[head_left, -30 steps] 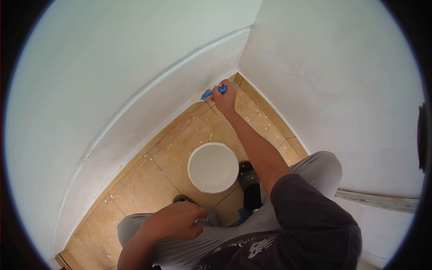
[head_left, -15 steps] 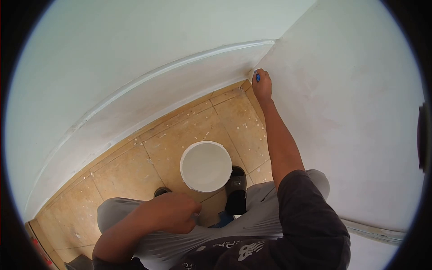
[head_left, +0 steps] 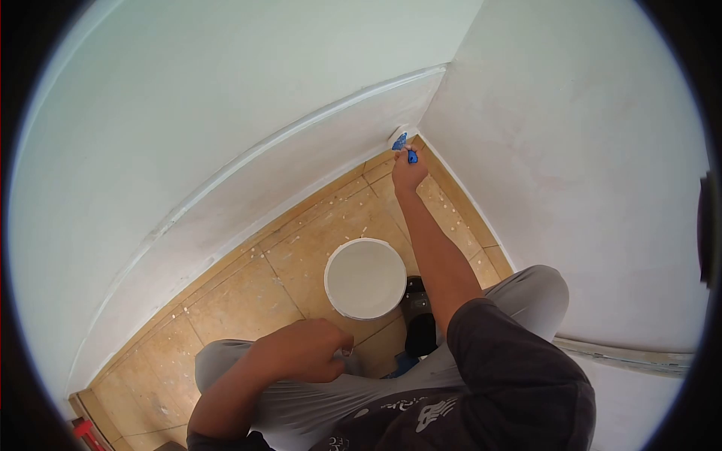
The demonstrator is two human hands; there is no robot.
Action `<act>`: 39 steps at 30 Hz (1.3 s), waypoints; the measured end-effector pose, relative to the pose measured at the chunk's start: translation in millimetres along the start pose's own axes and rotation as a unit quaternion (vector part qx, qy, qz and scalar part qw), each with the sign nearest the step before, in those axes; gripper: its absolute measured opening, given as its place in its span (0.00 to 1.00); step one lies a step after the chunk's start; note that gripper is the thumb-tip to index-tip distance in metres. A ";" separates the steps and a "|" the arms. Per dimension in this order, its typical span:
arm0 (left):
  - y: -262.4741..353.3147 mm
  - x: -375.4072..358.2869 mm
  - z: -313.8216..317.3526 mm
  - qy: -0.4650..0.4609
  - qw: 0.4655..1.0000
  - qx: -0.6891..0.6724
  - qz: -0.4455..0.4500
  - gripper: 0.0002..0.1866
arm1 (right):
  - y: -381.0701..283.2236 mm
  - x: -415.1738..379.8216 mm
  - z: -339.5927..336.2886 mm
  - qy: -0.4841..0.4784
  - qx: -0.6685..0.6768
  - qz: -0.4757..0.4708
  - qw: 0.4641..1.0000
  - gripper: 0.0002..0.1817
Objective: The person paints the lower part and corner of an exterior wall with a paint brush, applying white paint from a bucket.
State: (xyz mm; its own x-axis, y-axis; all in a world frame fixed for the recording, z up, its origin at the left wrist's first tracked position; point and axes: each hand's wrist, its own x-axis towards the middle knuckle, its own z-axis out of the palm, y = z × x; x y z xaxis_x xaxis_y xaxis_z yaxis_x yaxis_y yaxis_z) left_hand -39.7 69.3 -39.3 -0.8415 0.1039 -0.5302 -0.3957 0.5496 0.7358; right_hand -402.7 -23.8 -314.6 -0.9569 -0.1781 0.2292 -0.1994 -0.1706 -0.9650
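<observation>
My right hand (head_left: 410, 171) is stretched out low toward the corner, closed around the blue handle of a paintbrush (head_left: 399, 141). The brush's pale bristles press against the lower part of the far wall (head_left: 323, 139), just above the tile skirting. My left hand (head_left: 312, 352) is curled over my lap; whatever its fingers hold, if anything, is hidden. Between my feet stands a round white bucket (head_left: 365, 278) filled with off-white paint, apart from both hands.
Tan floor tiles (head_left: 241, 289) carry scattered white drips. The right wall (head_left: 571, 165) meets the far wall at the corner. My shoe (head_left: 418, 301) is close beside the bucket. A red object (head_left: 86, 432) lies at the lower left.
My right hand has moved left from the corner's right side to the far wall, and the brush now shows. My left hand stays over my lap. The view has shifted slightly.
</observation>
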 end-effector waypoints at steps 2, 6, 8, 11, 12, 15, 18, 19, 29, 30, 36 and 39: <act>1.5 0.5 -1.9 -0.010 1.000 -0.006 -0.003 0.16 | -14.2 -28.7 -1.9 -0.008 0.028 0.059 0.998 0.07; -2.8 7.2 -0.1 -0.025 1.000 0.001 -0.010 0.16 | -29.3 -76.1 -12.0 -0.045 0.046 0.125 0.990 0.08; -4.8 11.0 -0.1 -0.024 1.000 -0.001 -0.011 0.15 | -42.8 -97.1 -13.6 -0.100 0.026 0.137 0.985 0.07; -4.8 15.6 -1.1 -0.030 0.999 -0.001 -0.019 0.14 | -54.9 -127.5 -11.0 -0.171 0.003 0.124 0.977 0.07; -4.0 17.2 -1.7 -0.032 0.999 -0.002 -0.022 0.13 | -57.2 -136.4 -10.1 -0.194 -0.005 0.113 0.975 0.07; 4.5 22.4 -4.0 -0.054 0.998 -0.005 -0.010 0.13 | -68.5 -165.3 -9.2 -0.236 0.004 0.031 0.971 0.07; 8.3 25.7 -5.9 -0.084 0.995 -0.044 0.001 0.13 | -98.9 -192.2 -17.1 -0.366 0.029 0.038 0.929 0.08; 8.5 27.4 -5.6 -0.091 0.994 -0.055 -0.003 0.13 | -110.5 -197.1 -19.6 -0.408 0.036 0.005 0.912 0.08; 19.1 35.2 21.1 -0.077 0.997 0.017 -0.006 0.14 | -179.4 -163.6 -21.5 -0.547 0.054 0.060 0.833 0.09; 21.4 34.2 27.2 -0.063 0.996 0.057 -0.021 0.14 | -194.2 -141.2 -20.6 -0.549 0.061 0.097 0.828 0.09; 13.4 32.1 41.4 -0.001 0.976 0.166 -0.138 0.12 | -291.7 -24.2 -66.4 -0.521 0.038 0.116 0.845 0.08; 3.3 4.5 12.7 0.103 0.975 0.114 -0.163 0.14 | -300.3 -5.2 -104.7 -0.550 -0.029 0.137 0.823 0.08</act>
State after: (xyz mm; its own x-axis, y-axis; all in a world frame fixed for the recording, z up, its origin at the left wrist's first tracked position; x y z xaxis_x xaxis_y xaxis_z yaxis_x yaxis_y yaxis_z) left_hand -40.1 82.1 -44.6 -0.7497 -0.2627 -0.6074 -0.5825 0.6976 0.4172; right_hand -359.9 129.9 -39.3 -0.2033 -0.9777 -0.0519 -0.0476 0.0628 -0.9969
